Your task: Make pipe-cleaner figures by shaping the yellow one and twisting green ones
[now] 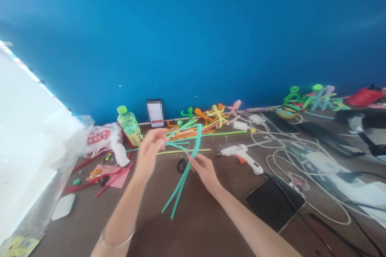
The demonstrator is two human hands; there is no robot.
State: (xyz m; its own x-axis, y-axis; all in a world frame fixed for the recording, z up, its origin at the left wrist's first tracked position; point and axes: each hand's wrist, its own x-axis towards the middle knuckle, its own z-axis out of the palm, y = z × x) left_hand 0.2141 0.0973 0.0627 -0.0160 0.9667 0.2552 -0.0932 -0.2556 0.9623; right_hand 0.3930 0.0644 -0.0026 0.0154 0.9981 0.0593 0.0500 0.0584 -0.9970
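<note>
My right hand (206,170) is closed on a bundle of teal pipe cleaners (183,178), pinched between thumb and fingers. The bundle is bent over at its top, and its lower ends spread apart above the table. To the left, my left hand (150,150) is raised with its fingers loosely curled and apart. More teal pipe cleaners show just behind its fingertips, and I see none clearly gripped there. Black-handled scissors (181,166) lie beneath the bundle, partly hidden. Behind both hands is a pile of orange, yellow and green pipe cleaners (205,133).
A white glue gun (243,156) and a black tablet (276,202) lie at right, among looping white cables (271,164). A green-capped bottle (129,125) and a phone (155,113) stand at the back. Several pipe-cleaner figures (218,114) line the blue wall. Pink paper (119,176) lies left.
</note>
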